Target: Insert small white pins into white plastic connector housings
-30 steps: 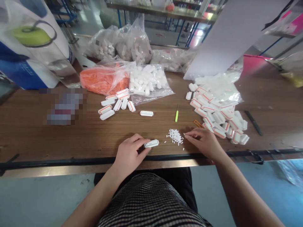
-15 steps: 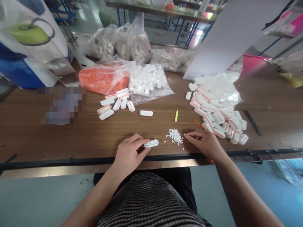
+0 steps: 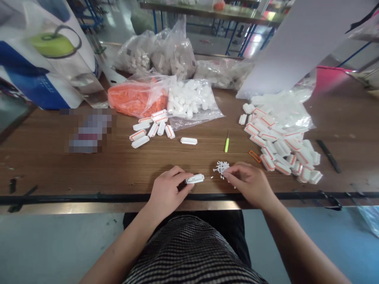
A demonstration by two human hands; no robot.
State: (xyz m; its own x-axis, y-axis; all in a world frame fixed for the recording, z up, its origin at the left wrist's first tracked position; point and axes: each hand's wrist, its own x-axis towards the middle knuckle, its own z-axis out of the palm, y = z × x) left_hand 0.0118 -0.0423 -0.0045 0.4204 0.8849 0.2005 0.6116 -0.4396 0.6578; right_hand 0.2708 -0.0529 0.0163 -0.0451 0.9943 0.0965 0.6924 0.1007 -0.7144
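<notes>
Between thumb and fingers, my left hand (image 3: 170, 188) grips the end of a narrow white plastic housing (image 3: 195, 179) with a row of small dark holes along its face. My right hand (image 3: 251, 182) is closed in a pinch at the front right of a heap of tiny white pegs (image 3: 221, 166); its fingertips cover part of the heap, and what lies between them is too small to make out. A few pegs lie loose beside the heap. Beyond it rests a thin pick with a yellow-green handle (image 3: 226, 145). One more white housing (image 3: 188, 141) lies further back.
White housings with orange strips (image 3: 268, 136) are piled on the right, near an orange frame (image 3: 254, 156) and a black tool (image 3: 328, 156). Several housings (image 3: 139, 142) lie left. Bags of orange parts (image 3: 137, 98) and white parts (image 3: 189, 98) stand behind. The table's front edge (image 3: 89, 199) has black tape.
My right hand has moved left from the heap's right side, and its fingertips now overlap the pegs. My left hand still holds the housing. The whole view has shifted slightly.
</notes>
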